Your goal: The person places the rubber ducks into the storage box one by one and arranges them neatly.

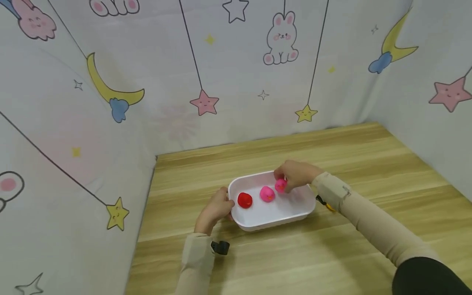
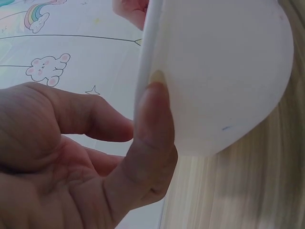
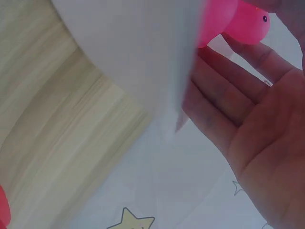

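A white plastic tub (image 1: 254, 223) stands on the wooden table. My left hand (image 1: 217, 207) pinches its left rim; in the left wrist view, thumb and fingers lie on either side of the tub wall (image 2: 224, 71). Over the right part of the tub, my right hand (image 1: 296, 174) holds a pink rubber duck (image 1: 281, 185) between thumb and fingers. The duck's head (image 3: 248, 24) with a black eye shows in the right wrist view. Inside the tub lie another pink duck (image 1: 267, 194) and a red rounded toy (image 1: 245, 200).
The wood-grain table (image 1: 332, 254) meets a printed cloth wall (image 1: 236, 69) at the back and sides. A yellow object (image 1: 330, 207) is partly hidden by the right forearm. A bit of something red (image 3: 4, 210) shows at the right wrist view's edge.
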The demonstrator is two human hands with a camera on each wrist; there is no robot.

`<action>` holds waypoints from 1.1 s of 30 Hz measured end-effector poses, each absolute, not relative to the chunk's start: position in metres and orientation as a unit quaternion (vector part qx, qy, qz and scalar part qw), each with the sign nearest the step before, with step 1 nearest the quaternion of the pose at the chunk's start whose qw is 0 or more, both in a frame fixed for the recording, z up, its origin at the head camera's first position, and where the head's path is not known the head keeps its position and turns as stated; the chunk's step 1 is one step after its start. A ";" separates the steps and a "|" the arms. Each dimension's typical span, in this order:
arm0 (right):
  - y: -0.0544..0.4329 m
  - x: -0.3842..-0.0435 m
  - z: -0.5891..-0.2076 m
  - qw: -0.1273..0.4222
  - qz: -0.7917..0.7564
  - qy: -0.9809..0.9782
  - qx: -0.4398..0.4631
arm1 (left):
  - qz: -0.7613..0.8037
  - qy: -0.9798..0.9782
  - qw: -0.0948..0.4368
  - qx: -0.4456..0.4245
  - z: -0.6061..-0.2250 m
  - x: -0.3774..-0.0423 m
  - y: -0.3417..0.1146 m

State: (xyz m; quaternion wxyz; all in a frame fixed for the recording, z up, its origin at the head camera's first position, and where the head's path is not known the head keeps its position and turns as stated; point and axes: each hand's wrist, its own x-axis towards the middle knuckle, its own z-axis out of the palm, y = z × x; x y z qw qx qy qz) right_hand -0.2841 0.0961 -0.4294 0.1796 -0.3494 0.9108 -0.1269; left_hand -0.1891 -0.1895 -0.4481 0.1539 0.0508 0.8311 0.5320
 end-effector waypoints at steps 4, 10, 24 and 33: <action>0.095 -0.282 -0.435 0.177 -0.088 0.916 -0.348 | 0.534 0.830 0.153 0.053 -0.449 -0.188 -0.190; 0.094 -0.276 -0.442 0.173 -0.067 0.924 -0.335 | 0.530 0.833 0.152 0.056 -0.453 -0.188 -0.190; 0.103 -0.274 -0.443 0.119 -0.041 0.935 -0.331 | 0.527 0.835 0.147 0.057 -0.448 -0.193 -0.186; 0.118 -0.264 -0.420 0.126 -0.115 0.936 -0.307 | 0.530 0.832 0.160 0.049 -0.452 -0.193 -0.186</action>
